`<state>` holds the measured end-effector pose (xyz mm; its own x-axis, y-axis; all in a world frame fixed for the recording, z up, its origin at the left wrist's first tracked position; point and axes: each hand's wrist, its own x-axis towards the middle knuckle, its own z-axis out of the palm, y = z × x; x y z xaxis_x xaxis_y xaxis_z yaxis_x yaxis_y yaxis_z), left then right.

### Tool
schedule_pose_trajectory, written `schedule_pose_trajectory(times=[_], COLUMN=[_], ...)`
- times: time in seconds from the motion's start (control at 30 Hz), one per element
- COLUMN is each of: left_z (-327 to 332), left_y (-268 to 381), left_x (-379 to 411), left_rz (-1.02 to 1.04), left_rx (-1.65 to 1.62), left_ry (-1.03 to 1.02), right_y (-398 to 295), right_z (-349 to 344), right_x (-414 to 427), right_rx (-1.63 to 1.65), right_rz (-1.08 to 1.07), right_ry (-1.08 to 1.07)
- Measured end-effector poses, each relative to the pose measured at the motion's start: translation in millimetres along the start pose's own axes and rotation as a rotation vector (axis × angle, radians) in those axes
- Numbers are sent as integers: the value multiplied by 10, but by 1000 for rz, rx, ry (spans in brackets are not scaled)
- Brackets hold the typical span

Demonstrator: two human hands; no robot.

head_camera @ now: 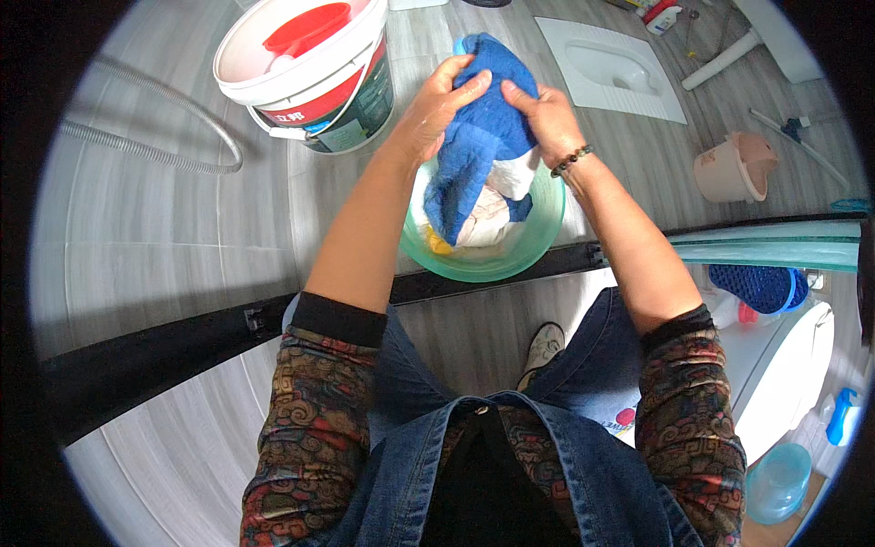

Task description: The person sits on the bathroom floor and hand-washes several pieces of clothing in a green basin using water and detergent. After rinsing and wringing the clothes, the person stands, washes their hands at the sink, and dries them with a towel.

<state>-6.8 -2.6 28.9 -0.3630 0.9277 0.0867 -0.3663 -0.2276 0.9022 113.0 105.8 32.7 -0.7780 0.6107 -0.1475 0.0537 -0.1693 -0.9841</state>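
A wet-looking blue cloth [489, 102] with a white part is stretched between my two hands, above a green translucent basin [533, 256]. My left hand [434, 109] grips its left edge, thumb on top. On the opposite edge, my right hand [547, 123] pinches the fabric, with a bead bracelet [571, 161] at the wrist. The cloth's lower end hangs down into the basin. Inside lie pale crumpled fabric [487, 215] and a bit of yellow cloth [438, 242]. My fingers behind the blue cloth are hidden.
A large paint bucket [321, 96] holding a red plastic scoop [307, 31] stands at the upper left, near a grey corrugated hose [171, 161]. A squat toilet [615, 68] is set in the floor at upper right. A pink bucket [728, 171] lies to the right. A black door track [171, 335] crosses the floor.
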Motion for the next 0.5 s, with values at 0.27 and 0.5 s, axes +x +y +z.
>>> schedule_pose_trajectory(times=[0.27,0.5], left_z=[-474,-469], left_y=[-403,-36], left_x=[-241,-165], left_rz=[-368,-173], left_rx=[560,25], left_ry=[-243,-35], right_y=[-635,-553], right_z=[-314,-1014], right_x=[168,380], right_rx=[474,460], right_rz=[-59,32], right_ry=[89,362])
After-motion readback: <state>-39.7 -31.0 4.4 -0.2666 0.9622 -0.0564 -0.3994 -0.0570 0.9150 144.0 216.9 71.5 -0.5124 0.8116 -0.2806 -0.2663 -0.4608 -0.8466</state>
